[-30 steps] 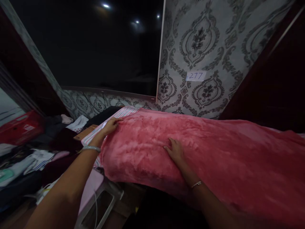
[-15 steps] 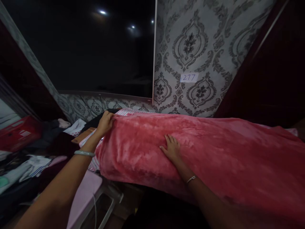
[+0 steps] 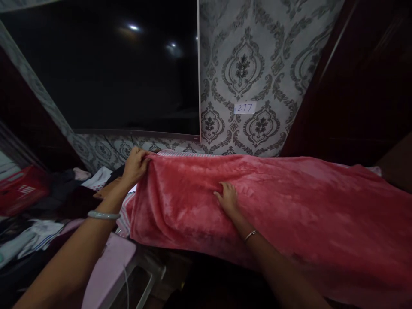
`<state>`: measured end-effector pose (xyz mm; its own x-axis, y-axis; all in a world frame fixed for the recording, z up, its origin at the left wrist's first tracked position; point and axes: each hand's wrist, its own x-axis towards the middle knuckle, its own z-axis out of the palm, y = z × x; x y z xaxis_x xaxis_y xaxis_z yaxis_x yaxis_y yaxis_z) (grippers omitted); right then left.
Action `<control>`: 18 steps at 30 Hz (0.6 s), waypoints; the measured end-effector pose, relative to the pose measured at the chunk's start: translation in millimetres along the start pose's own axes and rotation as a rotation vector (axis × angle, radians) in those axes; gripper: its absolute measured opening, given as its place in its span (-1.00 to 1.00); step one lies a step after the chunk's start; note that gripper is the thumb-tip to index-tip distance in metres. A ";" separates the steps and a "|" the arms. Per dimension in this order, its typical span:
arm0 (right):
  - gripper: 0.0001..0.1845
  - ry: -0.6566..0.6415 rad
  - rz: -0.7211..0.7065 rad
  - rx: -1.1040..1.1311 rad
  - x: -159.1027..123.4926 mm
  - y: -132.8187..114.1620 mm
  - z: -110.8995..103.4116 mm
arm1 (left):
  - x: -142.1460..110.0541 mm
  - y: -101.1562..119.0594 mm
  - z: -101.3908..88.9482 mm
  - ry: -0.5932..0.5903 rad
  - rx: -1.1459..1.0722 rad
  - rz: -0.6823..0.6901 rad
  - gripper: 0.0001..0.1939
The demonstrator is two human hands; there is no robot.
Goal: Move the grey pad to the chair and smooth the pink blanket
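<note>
One red blanket lies across the middle and goes out to the lower right of the frame. At its left end, the top corner is now up in the left hand. Those fingers pinch the edge. Soft folds run down from there, so that end looks pulled but not flat. The right hand rests on top, near the middle of the frame. Its fingers are close together, with the thumb held away. It may be keeping the cloth from sliding.

A striped cloth peeks out under the left end and along the back. I cannot tell what holds it all up, as the blanket hides it. A pink top sits at the lower left. A big black screen fills the upper left. A paper that says 277 is on the wall. A red basket is at the far left.
</note>
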<state>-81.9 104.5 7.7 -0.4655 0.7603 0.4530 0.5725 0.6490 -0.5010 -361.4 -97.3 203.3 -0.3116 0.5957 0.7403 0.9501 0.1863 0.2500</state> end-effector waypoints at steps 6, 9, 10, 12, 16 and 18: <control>-0.81 0.051 0.014 0.149 1.7 -7.9 -6.7 | 0.6 11.1 -11.9 0.010 -0.002 0.044 -0.84; -0.75 0.081 0.022 0.187 3.5 -1.5 -21.4 | 0.7 7.7 -14.9 0.002 0.025 0.015 -0.87; -0.73 0.092 0.021 0.197 4.5 2.1 -28.9 | 1.0 5.8 -14.7 -0.007 0.032 0.000 -0.88; -0.72 0.134 -0.010 0.239 7.6 10.2 -48.0 | 2.5 3.1 -12.3 -0.017 0.026 -0.024 -0.91; -0.77 0.272 -0.127 0.342 18.2 21.8 -97.6 | 8.6 9.3 -5.3 0.003 -0.083 -0.034 -0.95; -0.78 0.307 -0.166 0.330 24.8 23.7 -124.9 | 13.3 18.6 -4.7 0.007 -0.147 -0.079 -0.92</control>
<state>4.5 135.5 99.2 -0.2833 0.6352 0.7185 0.2390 0.7724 -0.5885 -347.8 -89.6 220.7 -0.3863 0.5780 0.7188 0.9108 0.1161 0.3961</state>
